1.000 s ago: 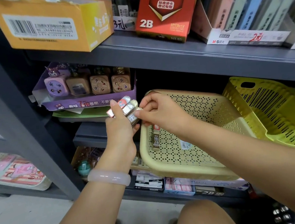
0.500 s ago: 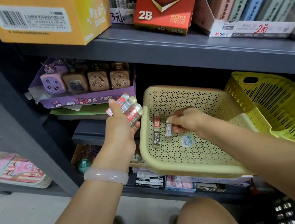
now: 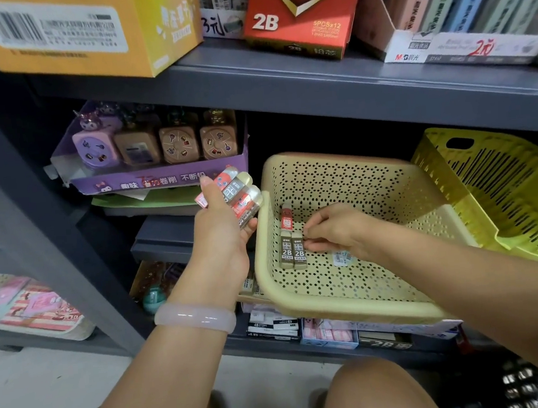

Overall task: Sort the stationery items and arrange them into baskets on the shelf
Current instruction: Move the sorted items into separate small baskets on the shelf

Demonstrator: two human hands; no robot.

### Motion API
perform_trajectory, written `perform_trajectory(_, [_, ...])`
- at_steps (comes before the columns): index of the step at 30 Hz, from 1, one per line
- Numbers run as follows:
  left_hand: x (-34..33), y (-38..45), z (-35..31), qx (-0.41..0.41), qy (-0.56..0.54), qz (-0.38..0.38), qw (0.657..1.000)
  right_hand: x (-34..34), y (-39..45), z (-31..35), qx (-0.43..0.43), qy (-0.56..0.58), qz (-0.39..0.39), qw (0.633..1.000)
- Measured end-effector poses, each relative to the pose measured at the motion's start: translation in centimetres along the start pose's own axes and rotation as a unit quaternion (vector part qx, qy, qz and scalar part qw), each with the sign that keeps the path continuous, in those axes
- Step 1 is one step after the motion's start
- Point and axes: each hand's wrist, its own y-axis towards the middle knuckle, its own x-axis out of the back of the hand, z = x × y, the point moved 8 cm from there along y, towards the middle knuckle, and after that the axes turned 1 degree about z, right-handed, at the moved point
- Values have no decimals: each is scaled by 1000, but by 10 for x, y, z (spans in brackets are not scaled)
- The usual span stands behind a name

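Note:
A beige perforated basket (image 3: pixel 335 308) sits tilted on the middle shelf. Inside it lie a red-labelled eraser (image 3: pixel 287 218) and two brown 2B erasers side by side, the left one (image 3: pixel 286 249) and the right one (image 3: pixel 298 250). My right hand (image 3: pixel 341 233) reaches into the basket, and its curled fingertips pinch the right brown eraser at its edge. My left hand (image 3: pixel 221 237) hovers just left of the basket rim and grips a bunch of several erasers (image 3: pixel 239 195) with red and brown sleeves.
A yellow slatted basket (image 3: pixel 504 189) stands to the right of the beige one. A purple tray of sharpeners (image 3: pixel 161 180) is at the left on the same shelf. Boxes, among them a red 2B box (image 3: pixel 296 16), line the shelf above. Packs fill the shelf below.
My right hand took a brown eraser from the bunch in my left hand, carried it into the basket and laid it flat beside the first brown one. My left hand stayed put.

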Motion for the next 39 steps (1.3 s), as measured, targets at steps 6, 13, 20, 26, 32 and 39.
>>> perform_trajectory(6, [1,-2,-2,-13,27,4,1000,-1,-23,52,167,24,-1,986])
perform_trajectory(13, [-2,-4,-8,-49,73,12,996,-34,-56,96,299,20,20,954])
perform_trajectory(20, [-4,-4,-7,-45,79,27,995,-30,-58,93,308,67,-11,949])
perform_trajectory(26, [-3,-1,-5,-31,54,34,997,-6,-39,80,214,326,5,921])
perform_trajectory(32, [-4,2,-2,-36,51,40,997,28,-12,22,49,-9,-24,998])
perform_trajectory(39, [-5,2,-3,-33,45,39,998,10,1,-10,-35,-46,31,998])
